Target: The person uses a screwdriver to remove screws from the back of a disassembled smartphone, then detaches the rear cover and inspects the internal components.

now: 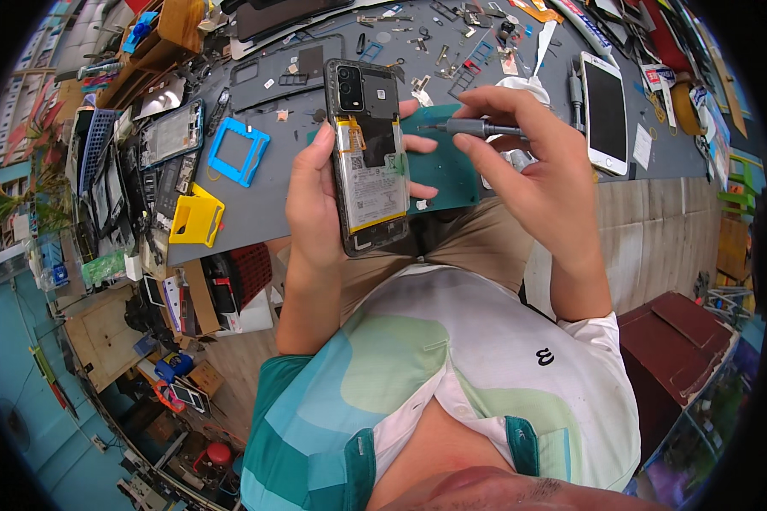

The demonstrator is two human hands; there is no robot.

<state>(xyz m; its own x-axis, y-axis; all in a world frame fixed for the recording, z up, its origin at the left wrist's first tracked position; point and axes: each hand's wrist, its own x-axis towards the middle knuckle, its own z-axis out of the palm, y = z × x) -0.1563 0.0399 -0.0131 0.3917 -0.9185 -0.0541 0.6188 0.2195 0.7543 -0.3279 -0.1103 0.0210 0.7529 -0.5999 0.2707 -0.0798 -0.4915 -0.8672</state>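
Note:
My left hand (314, 187) is wrapped round a smartphone without its back cover (347, 221), held upright above the table's near edge. Its rear cameras sit at the top left, and a silver battery (375, 187) with yellow edges fills the lower part. Fingers of that hand show past the phone's right side. Between thumb and fingers, my right hand (541, 140) grips a grey screwdriver (484, 129). The tool's thin tip points left toward the phone, apart from it. Beneath both lies a dark green mat (458, 175).
A white-framed phone (606, 115) lies to the right. On the left are a blue plastic frame (258, 152), a yellow plastic holder (203, 218) and opened phone parts (170, 136). Small parts and card trays (473, 64) scatter across the far side. A dark red seat (677, 345) stands at right.

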